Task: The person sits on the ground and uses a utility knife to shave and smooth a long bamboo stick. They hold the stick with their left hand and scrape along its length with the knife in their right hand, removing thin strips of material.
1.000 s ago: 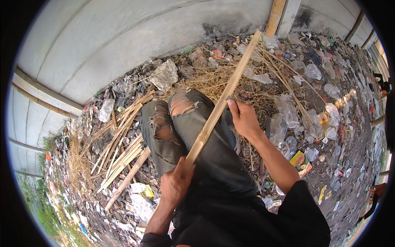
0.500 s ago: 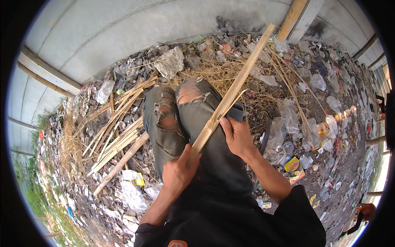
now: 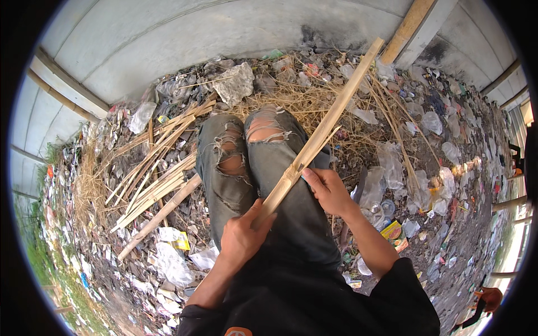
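Observation:
A long, pale split bamboo strip [image 3: 336,112] lies slantwise across my lap, its far end raised toward the upper right. Around its near end, my left hand [image 3: 244,232] is closed. My right hand [image 3: 329,191] is closed at the strip's right edge beside a node, thumb on top, other fingers partly hidden. A thin sliver [image 3: 329,139] stands away from that edge just beyond the right thumb. Under the strip are my knees in torn dark trousers [image 3: 224,185].
Left of my legs lie a pile of split bamboo strips [image 3: 162,157] and a thicker bamboo pole [image 3: 159,218]. A dark blade-like piece [image 3: 360,185] lies by my right forearm. Litter and straw [image 3: 297,98] cover the ground up to a grey wall [image 3: 224,33]; a pale rock [image 3: 234,84] sits near it.
The view has shifted a little. Both hands keep their hold on the bamboo strip, with the right hand's grip and the sliver nearly as before.

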`<control>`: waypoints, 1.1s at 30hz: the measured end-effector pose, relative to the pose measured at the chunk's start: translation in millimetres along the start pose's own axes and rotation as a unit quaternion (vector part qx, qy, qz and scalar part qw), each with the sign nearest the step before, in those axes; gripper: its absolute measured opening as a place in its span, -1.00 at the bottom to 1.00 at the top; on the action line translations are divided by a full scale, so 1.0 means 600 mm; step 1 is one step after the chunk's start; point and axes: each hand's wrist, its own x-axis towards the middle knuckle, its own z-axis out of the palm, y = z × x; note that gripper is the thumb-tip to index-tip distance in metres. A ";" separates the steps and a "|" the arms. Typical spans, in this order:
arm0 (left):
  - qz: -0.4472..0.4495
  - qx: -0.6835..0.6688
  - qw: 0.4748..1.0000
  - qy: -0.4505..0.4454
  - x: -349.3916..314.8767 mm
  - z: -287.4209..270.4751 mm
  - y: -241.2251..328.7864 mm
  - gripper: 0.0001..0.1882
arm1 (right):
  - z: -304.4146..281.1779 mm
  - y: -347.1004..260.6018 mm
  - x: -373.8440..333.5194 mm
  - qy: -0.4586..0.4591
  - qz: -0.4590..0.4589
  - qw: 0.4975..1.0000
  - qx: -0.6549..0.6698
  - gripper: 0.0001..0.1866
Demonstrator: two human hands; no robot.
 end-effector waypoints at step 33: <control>0.045 0.044 0.998 -0.019 0.023 -0.023 0.014 -0.42 | -0.007 0.016 0.040 0.191 -0.346 0.909 -0.134 -0.77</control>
